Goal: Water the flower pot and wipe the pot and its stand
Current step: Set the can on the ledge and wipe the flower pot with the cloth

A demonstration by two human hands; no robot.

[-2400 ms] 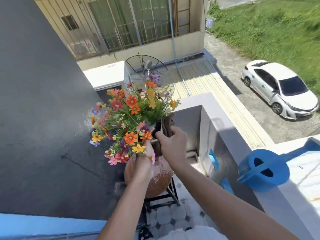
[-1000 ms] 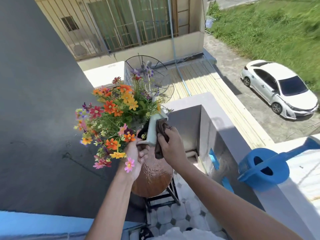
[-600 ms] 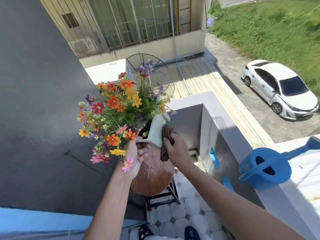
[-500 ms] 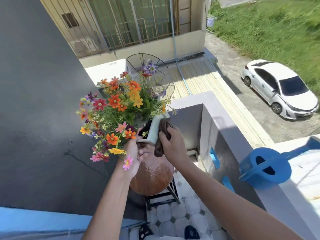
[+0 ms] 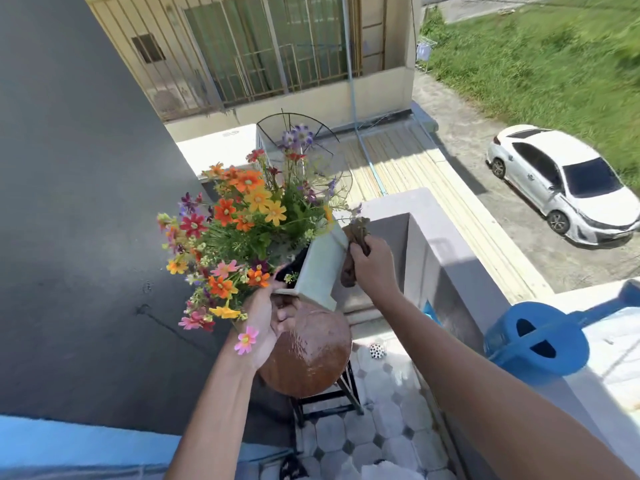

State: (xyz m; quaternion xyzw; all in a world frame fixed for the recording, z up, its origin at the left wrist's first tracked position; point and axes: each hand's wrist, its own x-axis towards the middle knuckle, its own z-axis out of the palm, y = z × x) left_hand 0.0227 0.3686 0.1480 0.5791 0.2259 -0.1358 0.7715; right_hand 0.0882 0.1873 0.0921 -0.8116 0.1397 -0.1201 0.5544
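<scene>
A pale grey square flower pot point(image 5: 320, 268) full of orange, red, yellow and purple flowers point(image 5: 242, 216) is lifted and tilted to the left above a round brown stool-like stand point(image 5: 311, 355) with black legs. My left hand point(image 5: 266, 320) grips the pot at its lower near corner. My right hand point(image 5: 372, 268) holds a brown cloth point(image 5: 353, 251) against the pot's right side near the rim. The stand's top looks wet and shiny.
A blue watering can point(image 5: 535, 341) rests on the white parapet ledge point(image 5: 429, 209) at right. A dark grey wall point(image 5: 76, 202) stands close on the left. The floor point(image 5: 377, 431) below is tiled. Far beneath lie a roof, a road and a white car point(image 5: 568, 185).
The pot has been lifted and tilted further left off the stand. My right hand with the cloth slid up the pot's side toward the rim.
</scene>
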